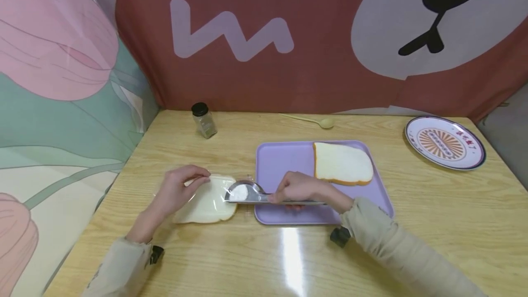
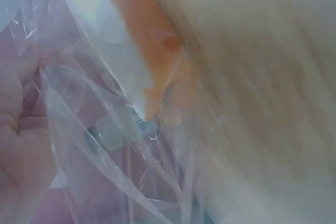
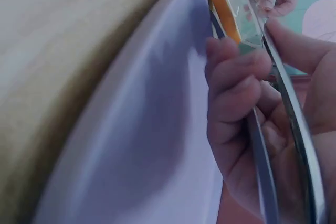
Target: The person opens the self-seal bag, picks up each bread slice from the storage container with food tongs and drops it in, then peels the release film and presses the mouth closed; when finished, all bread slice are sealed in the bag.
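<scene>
A slice of bread (image 1: 206,205) in a clear plastic bag (image 2: 79,103) is on the left, beside the tray. My left hand (image 1: 178,191) pinches the bag's edge between thumb and fingers at the slice's upper left. In the right hand (image 1: 303,188) are metal tongs (image 1: 261,198), held by both arms, with fingers curled round them. The rounded tip of the tongs overlaps the right end of the bagged slice. The right wrist view shows the slice's orange crust (image 3: 226,11) by the tong tips. A second bread slice (image 1: 343,164) lies on the purple tray (image 1: 280,157).
Behind the left hand stands a jar with a black lid (image 1: 204,120). A pale yellow spoon (image 1: 323,123) lies at the back of the wooden table (image 1: 231,260). On the right is a patterned plate (image 1: 474,155). A printed cloth (image 1: 321,77) hangs behind the table.
</scene>
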{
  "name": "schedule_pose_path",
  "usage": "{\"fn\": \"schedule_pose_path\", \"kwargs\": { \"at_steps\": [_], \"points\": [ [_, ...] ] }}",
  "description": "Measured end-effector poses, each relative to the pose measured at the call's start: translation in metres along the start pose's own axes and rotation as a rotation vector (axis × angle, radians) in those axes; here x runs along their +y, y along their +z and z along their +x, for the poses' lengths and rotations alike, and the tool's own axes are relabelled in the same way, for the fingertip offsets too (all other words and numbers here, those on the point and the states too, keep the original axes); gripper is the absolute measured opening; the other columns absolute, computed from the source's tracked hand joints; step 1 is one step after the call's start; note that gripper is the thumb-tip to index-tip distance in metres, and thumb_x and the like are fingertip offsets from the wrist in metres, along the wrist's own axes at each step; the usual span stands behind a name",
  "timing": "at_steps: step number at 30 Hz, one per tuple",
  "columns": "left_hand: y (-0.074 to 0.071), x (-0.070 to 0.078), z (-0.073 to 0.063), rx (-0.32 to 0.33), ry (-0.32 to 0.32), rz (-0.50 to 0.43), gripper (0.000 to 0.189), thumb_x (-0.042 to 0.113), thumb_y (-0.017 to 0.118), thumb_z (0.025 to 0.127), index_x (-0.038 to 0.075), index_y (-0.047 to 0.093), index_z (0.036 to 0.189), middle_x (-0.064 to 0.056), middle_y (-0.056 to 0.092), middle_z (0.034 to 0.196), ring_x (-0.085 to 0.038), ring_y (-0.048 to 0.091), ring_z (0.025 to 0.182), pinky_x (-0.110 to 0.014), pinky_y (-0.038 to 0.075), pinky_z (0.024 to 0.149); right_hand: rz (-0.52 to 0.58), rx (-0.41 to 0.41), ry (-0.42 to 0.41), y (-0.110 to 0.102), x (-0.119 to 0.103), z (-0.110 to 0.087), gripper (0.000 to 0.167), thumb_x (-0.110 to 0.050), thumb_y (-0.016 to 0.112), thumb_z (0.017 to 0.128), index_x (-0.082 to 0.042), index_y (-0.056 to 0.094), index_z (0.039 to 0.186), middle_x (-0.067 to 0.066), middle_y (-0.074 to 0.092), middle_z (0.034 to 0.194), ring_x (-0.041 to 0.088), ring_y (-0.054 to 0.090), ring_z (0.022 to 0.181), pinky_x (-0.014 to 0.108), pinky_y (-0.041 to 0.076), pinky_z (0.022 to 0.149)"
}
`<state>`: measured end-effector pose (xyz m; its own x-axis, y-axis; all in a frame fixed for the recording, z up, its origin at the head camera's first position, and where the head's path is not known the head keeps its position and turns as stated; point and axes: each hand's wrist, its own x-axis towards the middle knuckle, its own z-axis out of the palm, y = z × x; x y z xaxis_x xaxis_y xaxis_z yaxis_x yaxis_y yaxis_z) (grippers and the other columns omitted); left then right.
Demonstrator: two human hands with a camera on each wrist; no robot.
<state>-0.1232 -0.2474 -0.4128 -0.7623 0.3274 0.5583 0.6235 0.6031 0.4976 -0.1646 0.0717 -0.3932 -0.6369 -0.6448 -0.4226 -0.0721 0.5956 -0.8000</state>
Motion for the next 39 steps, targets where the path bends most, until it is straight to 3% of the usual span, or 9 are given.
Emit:
{"fn": "schedule_pose_path", "kwargs": {
  "at_steps": [5,13,28,39],
  "points": [
    [0.000,0.002,0.001,-0.015,0.000,0.021,0.019,-0.010,0.077,0.073,0.003,0.072,0.087,-0.004,0.072,0.086,-0.020,0.068,0.080,-0.017,0.052,0.077,0.013,0.065,0.005,0.007,0.005,0.000,0.032,-0.028,0.072,0.084,-0.002,0.071,0.065,0.002,0.057,0.048,0.009,0.043,0.035,0.020,0.037,0.037],
    [-0.002,0.007,0.004,-0.057,-0.007,0.079,0.016,-0.005,0.077,0.076,0.005,0.071,0.088,-0.004,0.071,0.087,-0.020,0.067,0.082,-0.036,0.056,0.070,0.154,0.053,-0.057,0.013,0.013,0.002,0.023,-0.017,0.071,0.086,0.002,0.073,0.072,0.003,0.055,0.047,0.008,0.041,0.035,0.020,0.036,0.037],
    [0.007,0.008,0.001,-0.026,-0.010,0.029,0.017,-0.007,0.077,0.074,0.003,0.069,0.085,-0.006,0.070,0.085,-0.022,0.067,0.081,-0.033,0.058,0.069,0.196,0.090,-0.026,0.026,0.013,0.005,0.019,-0.016,0.070,0.086,-0.001,0.075,0.075,0.001,0.055,0.046,0.007,0.040,0.033,0.018,0.033,0.035],
    [0.004,0.010,0.003,0.025,-0.058,0.049,0.018,-0.010,0.075,0.076,0.003,0.067,0.085,-0.007,0.071,0.085,-0.019,0.067,0.080,-0.035,0.058,0.069,0.392,-0.031,-0.127,0.023,0.025,0.004,0.031,-0.012,0.063,0.091,0.015,0.063,0.076,0.001,0.052,0.049,0.007,0.037,0.036,0.019,0.031,0.038]
  ]
}}
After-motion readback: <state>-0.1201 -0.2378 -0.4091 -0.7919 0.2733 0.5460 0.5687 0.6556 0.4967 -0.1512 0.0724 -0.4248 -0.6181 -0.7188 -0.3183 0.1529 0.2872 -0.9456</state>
